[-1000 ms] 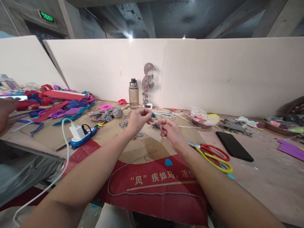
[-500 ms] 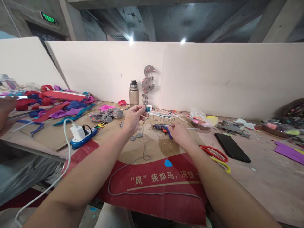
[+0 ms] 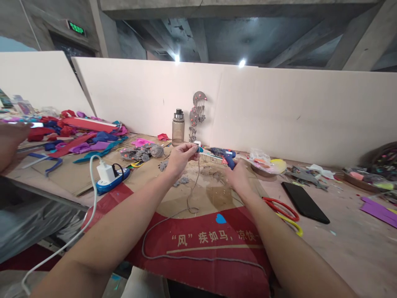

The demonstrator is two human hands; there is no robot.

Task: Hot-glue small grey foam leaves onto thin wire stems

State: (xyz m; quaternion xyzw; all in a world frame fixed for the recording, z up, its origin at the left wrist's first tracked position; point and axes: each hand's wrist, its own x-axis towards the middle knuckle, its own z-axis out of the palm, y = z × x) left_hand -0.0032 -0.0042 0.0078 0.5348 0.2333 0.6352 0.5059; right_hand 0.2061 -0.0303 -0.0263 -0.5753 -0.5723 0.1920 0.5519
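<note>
A: What does the left hand (image 3: pixel 185 157) have?
B: Thumb and fingertips pinched together on a small blue piece (image 3: pixel 201 150), held up over the cardboard (image 3: pixel 166 198). Grey yarn (image 3: pixel 194 194) hangs below it, curls once and trails across the printed red part, past a blue heart (image 3: pixel 221 218).
A: And the right hand (image 3: pixel 238 171)?
B: Closed around the handle of a blue glue gun (image 3: pixel 228 157), nozzle pointing left; I can't make out every finger.
A: Anything in the way?
B: The right forearm hides the blades of the scissors (image 3: pixel 281 201), so only red and yellow handles show, near a black phone (image 3: pixel 305 203). Behind the hands stand a bottle (image 3: pixel 178 131) and a grey hanging ornament (image 3: pixel 198 99).
A: On the left side?
B: A blue power strip (image 3: pixel 113 182) with a white cable (image 3: pixel 94 198) running beside the left forearm, bright scraps (image 3: pixel 88 124), and another person's hand (image 3: pixel 14 140) at the edge
</note>
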